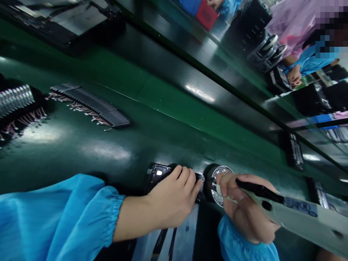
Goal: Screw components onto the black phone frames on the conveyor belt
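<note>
Right now, in the head view, the unit point(159, 172) lies low in the middle of the bench point(163, 127), its visible long side running left to right, with the dish point(224, 169) just beyond its right end. My left hand point(176, 194) is laid over the unit from the near left, fingers bent down across its right part; the thumb is hidden, so I cannot tell whether I pinch it or only press. My right hand point(244, 203) is closed around the driver point(301, 217), whose body slants from the near right up to the dish, nose toward the left. The tip is lost behind my fingers, so whether it touches the dish I cannot tell. So the unit is left of the driver, the dish lies between, and my left hand is the nearer one, already on it. A pale sheet point(190, 232) reaches toward me beneath my left wrist; whether it joins the unit is covered. Far left sits a row of wired strips point(92, 105); at far right a co-worker's hand point(294, 75) is at another black unit point(279, 79).
</note>
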A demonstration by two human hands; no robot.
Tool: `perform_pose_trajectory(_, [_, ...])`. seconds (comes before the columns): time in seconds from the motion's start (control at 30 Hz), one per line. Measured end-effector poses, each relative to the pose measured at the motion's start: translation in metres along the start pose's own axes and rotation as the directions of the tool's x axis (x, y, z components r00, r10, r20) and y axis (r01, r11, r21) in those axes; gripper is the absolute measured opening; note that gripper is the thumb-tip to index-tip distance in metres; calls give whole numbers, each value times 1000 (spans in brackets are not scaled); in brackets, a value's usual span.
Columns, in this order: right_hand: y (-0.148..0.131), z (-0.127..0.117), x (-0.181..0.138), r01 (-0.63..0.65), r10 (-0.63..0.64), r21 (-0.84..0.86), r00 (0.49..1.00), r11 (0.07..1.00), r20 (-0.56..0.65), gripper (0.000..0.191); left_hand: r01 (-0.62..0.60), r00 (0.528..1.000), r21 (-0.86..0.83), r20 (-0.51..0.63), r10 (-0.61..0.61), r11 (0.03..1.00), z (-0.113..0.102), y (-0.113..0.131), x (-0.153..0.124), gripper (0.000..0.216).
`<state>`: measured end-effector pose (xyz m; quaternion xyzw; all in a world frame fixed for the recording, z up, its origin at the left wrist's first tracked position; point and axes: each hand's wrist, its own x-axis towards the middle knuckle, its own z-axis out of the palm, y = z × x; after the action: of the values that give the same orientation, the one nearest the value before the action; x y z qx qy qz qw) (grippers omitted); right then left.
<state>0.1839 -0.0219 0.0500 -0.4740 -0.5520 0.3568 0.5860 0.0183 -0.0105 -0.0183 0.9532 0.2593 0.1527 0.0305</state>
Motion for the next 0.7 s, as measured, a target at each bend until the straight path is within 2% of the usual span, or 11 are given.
perform_pose_trajectory(0.17, [3, 1, 1, -21, 22, 55, 1000, 998, -12, 17, 9, 1000, 1, -15, -9, 1000, 0, 0, 1, 52])
perform_pose_trajectory(0.47, [9, 1, 0, -9, 10, 98, 1000, 995, -8, 23, -1, 1000, 11, -16, 1, 1000, 1, 1, -2, 53])
perform_pose_trajectory(0.57, [6, -9, 2, 29, -29, 109, 1000, 994, -7, 29, -8, 1000, 13, -15, 8, 1000, 0, -1, -1, 53])
perform_pose_trajectory(0.7, [0, -39, 0, 71, -65, 60, 993, 996, -101, 31, -9, 1000, -20, 18, 9, 1000, -5, -5, 2, 50])
